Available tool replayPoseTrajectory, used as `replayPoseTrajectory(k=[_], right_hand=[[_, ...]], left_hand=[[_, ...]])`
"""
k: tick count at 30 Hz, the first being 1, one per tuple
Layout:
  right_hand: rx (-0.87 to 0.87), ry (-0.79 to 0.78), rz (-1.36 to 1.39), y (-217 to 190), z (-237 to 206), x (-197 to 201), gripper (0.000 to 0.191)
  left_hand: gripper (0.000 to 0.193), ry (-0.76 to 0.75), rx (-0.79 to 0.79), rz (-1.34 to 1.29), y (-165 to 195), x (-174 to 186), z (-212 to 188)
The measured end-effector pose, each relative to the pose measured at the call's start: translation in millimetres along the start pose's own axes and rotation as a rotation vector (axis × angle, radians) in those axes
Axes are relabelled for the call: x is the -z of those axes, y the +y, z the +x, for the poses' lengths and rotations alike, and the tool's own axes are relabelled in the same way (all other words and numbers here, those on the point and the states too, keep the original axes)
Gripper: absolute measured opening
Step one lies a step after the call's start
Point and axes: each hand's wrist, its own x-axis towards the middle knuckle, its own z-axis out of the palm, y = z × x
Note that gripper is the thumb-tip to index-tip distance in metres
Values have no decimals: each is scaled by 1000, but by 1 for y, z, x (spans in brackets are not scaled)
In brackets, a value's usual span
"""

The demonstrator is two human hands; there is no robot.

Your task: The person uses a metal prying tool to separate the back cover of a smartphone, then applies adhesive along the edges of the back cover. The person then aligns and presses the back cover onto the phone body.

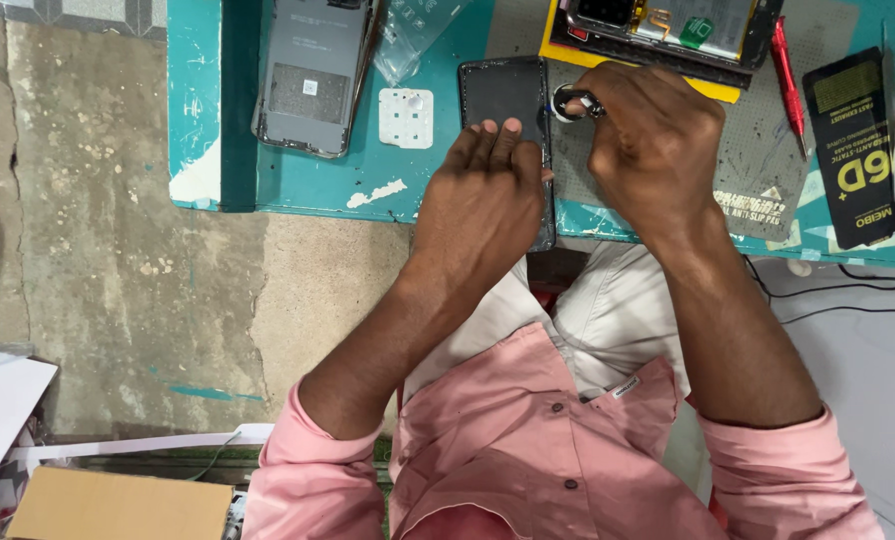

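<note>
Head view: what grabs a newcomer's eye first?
Two bare hands at centre: the left hand presses flat on a dark phone at the teal bench edge, while the right hand pinches a small ring-shaped part beside it. An opened phone lies on a yellow tray above.

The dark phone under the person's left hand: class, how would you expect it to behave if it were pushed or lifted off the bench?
The dark phone looks flat and rigid, so it would probably slide rather than roll. Its near end seems to overhang the teal bench edge, so it might tip without the left hand pressing it. Its glossy face is likely slippery and fragile.
</note>
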Motion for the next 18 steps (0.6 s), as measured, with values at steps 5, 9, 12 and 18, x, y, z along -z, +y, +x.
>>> replayPoseTrajectory(k=[5,9,12,18], right_hand=[[11,3,-8,-1,-1,1,33],[16,-6,2,-1,-3,2,31],[22,-10,-4,-1,-4,2,32],[33,-10,-15,-4,-3,2,32]], left_hand=[[32,-1,13,-10,0,-2,1],[32,-7,7,-5,0,-3,0],[32,-15,3,-12,-1,-4,1],[33,-5,8,1,0,-6,0]])
